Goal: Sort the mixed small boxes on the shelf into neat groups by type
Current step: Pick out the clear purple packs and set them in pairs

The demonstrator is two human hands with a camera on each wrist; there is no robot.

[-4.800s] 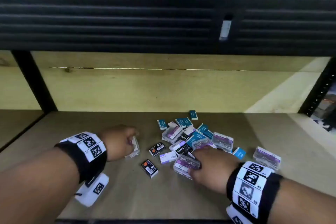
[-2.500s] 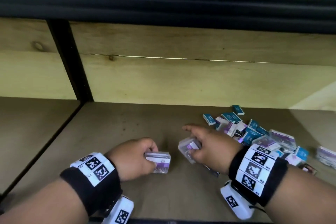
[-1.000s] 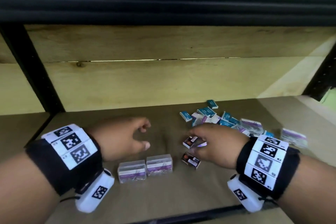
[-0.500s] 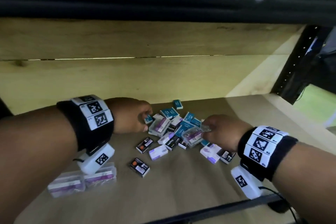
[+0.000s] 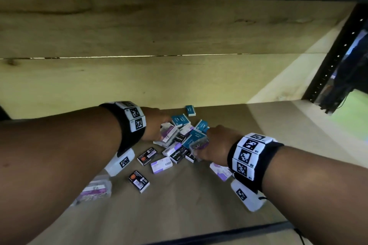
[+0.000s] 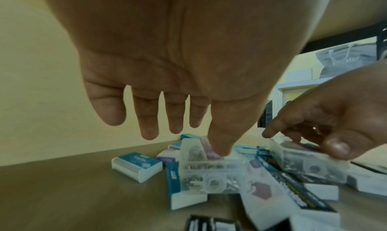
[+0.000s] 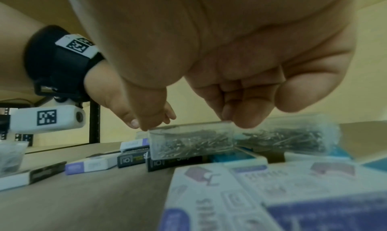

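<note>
A mixed pile of small boxes (image 5: 185,137) lies on the wooden shelf (image 5: 189,205): teal, black staple, white-purple and clear ones. My left hand (image 5: 157,127) reaches over the pile's left side. Its fingers hang straight and its thumb (image 6: 220,148) touches the top of a clear purple-labelled box (image 6: 209,171). On the pile's right side my right hand (image 5: 211,145) pinches another clear box of pins (image 7: 190,143) between thumb and fingers. Two clear boxes (image 5: 95,189) lie side by side at the front left, partly hidden by my left forearm.
Two black boxes (image 5: 138,181) and a white-purple box (image 5: 161,165) lie loose in front of the pile. White-purple boxes (image 7: 272,193) sit under my right wrist. A plywood wall closes the back, a black upright (image 5: 328,61) stands at right, and a black rail (image 5: 219,232) edges the front.
Two clear boxes were set down at the front left, then both hands went back to the pile. In the last half second my left hand has settled on a clear box; my right grips another.
</note>
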